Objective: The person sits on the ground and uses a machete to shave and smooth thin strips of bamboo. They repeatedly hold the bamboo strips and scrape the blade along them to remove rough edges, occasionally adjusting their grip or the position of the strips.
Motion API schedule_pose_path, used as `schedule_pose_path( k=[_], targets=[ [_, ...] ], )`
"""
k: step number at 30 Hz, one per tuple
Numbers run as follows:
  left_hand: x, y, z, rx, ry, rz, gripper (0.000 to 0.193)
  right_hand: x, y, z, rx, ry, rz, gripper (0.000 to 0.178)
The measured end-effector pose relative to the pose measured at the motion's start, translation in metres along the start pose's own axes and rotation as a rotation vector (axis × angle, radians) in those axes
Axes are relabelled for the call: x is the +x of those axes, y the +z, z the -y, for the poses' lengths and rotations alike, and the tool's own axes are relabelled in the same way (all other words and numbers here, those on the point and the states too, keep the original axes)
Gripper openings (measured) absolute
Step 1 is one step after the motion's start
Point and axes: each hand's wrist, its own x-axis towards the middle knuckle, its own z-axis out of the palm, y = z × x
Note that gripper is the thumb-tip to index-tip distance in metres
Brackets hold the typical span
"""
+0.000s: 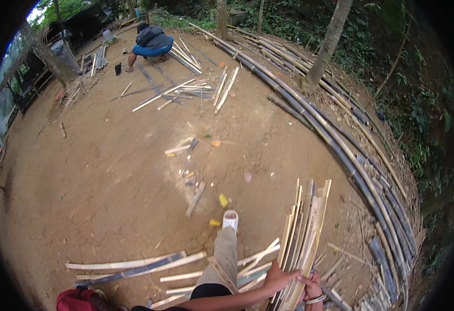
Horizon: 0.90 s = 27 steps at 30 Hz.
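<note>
Left hand (279, 278) and right hand (312, 286) curled round bamboo-strip bundle (311, 228), 5 o'clock; probably stiff, splintery, best gripped mid-length.

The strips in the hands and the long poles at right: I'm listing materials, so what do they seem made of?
The strips look like split bamboo, raw and unpainted: pale, narrow, straight lengths. The long poles seem whole bamboo, possibly smooth-skinned: round, dark and tan, with ringed joints.

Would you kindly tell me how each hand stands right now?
Left hand: closed on the bundle of bamboo strips.
Right hand: closed on the same bundle.
</note>
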Motion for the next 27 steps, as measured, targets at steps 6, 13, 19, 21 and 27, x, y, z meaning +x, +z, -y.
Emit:
schedule_pose_path(
  k=[6, 13, 19, 21, 27],
  targets=[
    [0.169, -0.011, -0.186, -0.137, 0.005, -0.060, 0.076, 0.192, 0.083, 0.189, -0.054, 0.019, 0.055, 0.038],
    [0.370, -0.082, -0.396, -0.513, 0.047, -0.098, 0.088, 0.492, 0.154, 0.336, -0.183, 0.209, 0.318, 0.037],
    [0.596, -0.091, -0.534, -0.443, -0.059, -0.572, 0.089, 0.720, 0.282, 0.514, -0.575, 0.400, 0.383, 0.062],
    [0.664, -0.100, -0.578, -0.609, -0.004, -0.677, 0.087, 0.815, 0.318, 0.547, -0.650, 0.363, 0.512, 0.066],
    [0.727, -0.171, -0.701, -0.837, -0.001, -0.950, 0.082, 0.932, 0.460, 0.647, -0.863, 0.164, 0.987, 0.063]
  ],
)
